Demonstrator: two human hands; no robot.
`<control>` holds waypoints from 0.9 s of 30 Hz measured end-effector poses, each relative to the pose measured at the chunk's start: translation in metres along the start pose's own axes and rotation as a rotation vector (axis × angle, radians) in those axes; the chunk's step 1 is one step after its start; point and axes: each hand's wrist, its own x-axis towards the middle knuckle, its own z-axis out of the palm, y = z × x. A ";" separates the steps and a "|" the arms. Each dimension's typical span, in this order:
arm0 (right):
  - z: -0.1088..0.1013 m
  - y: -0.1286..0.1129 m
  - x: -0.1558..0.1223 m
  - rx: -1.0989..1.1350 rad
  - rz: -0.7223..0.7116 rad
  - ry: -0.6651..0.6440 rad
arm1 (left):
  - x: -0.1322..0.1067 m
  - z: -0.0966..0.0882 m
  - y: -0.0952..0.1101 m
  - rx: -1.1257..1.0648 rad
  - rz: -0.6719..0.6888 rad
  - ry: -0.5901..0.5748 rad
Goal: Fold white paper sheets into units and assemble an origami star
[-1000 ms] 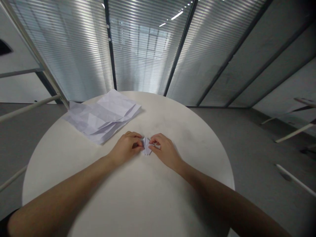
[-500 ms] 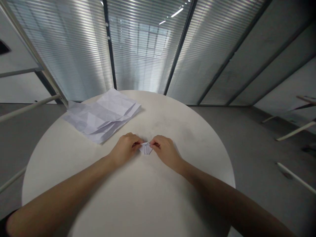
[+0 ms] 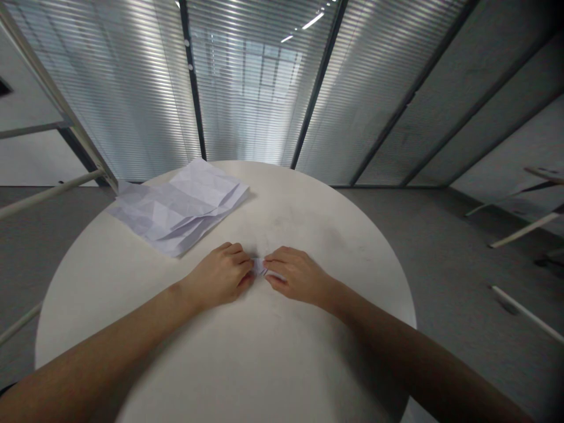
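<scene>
A small folded piece of white paper lies low over the middle of the round white table, between my two hands. My left hand is closed on its left end, the fingertips covering that edge. From the other side my right hand grips the right end, with fingers on top and the thumb below. Only a narrow strip of the paper shows between the fingertips; its folded ends are hidden.
Large creased sheets of white paper lie in a loose pile at the table's back left. Beyond the table stands a glass wall with blinds. White metal legs of other furniture show at the right.
Both hands have shifted their fingers lower around the folded paper and closed in, so less of it shows. The right thumb has moved below the paper. The view has tilted slightly.
</scene>
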 end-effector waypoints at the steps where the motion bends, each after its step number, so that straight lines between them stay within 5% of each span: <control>1: -0.001 0.000 0.001 -0.006 -0.008 -0.011 | 0.000 0.001 0.000 0.036 0.007 0.008; 7: 0.004 0.003 0.005 -0.044 -0.037 -0.016 | 0.000 0.004 0.000 0.252 0.151 0.027; 14: 0.013 0.004 0.005 -0.053 -0.024 0.005 | 0.000 0.006 -0.005 0.260 0.126 0.037; 27: 0.009 -0.004 0.018 0.220 0.243 0.099 | -0.004 0.010 -0.015 -0.319 -0.134 0.142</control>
